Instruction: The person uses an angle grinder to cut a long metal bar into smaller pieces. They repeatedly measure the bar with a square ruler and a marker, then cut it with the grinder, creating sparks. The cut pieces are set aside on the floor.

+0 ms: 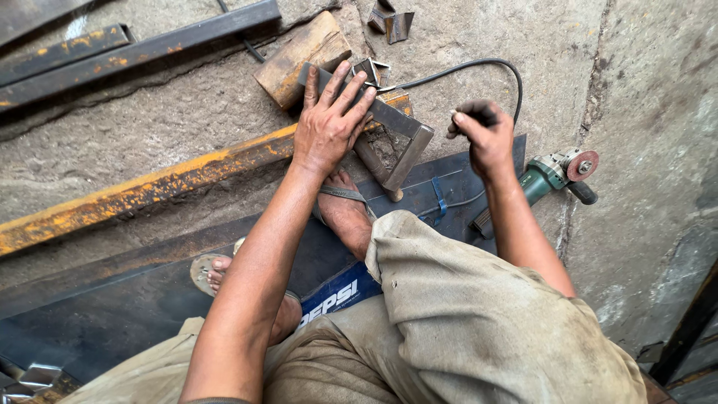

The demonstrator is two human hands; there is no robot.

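At upper centre of the frame, the left hand (327, 120) presses flat, fingers spread, on a grey bent steel bracket (389, 142) propped against a wooden block (299, 60), apparently steadying it. Right of it, the right hand (485, 135) pinches a small dark object, while a green angle grinder (557, 173) lies idle alongside.

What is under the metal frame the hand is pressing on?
The left hand presses the metal frame. Under it show a wooden block and concrete floor; beneath the hand is hidden.

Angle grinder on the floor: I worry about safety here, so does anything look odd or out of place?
The angle grinder lies loose on the concrete beside the right hand, its disc bare. The person's sandalled foot sits right under the metal frame.
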